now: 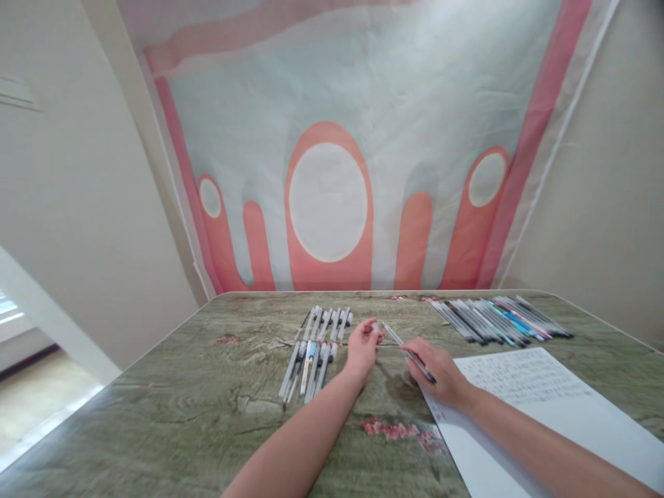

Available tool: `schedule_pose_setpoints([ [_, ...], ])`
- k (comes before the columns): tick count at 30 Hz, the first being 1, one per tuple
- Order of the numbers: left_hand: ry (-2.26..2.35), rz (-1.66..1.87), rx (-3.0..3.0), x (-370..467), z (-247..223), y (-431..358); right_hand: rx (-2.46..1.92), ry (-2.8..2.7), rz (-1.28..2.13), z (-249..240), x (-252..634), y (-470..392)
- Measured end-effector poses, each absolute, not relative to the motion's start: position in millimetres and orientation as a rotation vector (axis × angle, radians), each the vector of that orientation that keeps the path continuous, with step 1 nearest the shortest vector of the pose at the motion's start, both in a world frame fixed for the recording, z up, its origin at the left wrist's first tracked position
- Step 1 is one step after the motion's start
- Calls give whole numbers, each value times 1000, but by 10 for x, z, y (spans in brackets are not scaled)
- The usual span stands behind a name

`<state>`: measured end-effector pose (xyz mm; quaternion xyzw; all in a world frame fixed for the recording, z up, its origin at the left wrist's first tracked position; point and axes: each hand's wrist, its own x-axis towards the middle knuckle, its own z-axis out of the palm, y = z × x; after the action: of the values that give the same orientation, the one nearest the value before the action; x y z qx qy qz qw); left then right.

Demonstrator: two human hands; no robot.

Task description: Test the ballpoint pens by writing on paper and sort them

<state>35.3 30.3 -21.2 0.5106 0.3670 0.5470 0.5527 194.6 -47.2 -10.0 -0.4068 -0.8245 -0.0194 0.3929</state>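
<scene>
My right hand (433,370) grips a slim pen (394,335) with a clear barrel and a dark end, its tip pointing up and left. Close to that tip, the fingers of my left hand (364,344) are pinched on a small pale piece, perhaps a cap. Left of my left hand lie two rows of pens: a back row (328,324) of clear ones, and a front row (311,366) that includes a light blue and white pen. Beneath my right hand and forearm is a sheet of paper (539,408) with handwriting across its upper part.
A wide group of pens (501,320), mostly grey with some blue and pink, lies at the back right of the wood-patterned table (181,415). Behind the table hangs a pink and grey printed cloth (326,200). Table edges slope away on both sides.
</scene>
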Motion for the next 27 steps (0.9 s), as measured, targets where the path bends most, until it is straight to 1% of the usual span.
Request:
schedule_pose_setpoints([
  [3,764,1313,839,346,-194,334,-983,-2179,-61,-92,1927,-486],
  [7,671,1304,660,325,-163,314,-978,-2210,-55,-64,1915,-495],
  [18,643,1226,724,379,-148,218,-1032,-2206,-57,-55,1914,-494],
  [27,680,1201,907,387,-139,169,-995,-2207,-157,-132,1933,-469],
])
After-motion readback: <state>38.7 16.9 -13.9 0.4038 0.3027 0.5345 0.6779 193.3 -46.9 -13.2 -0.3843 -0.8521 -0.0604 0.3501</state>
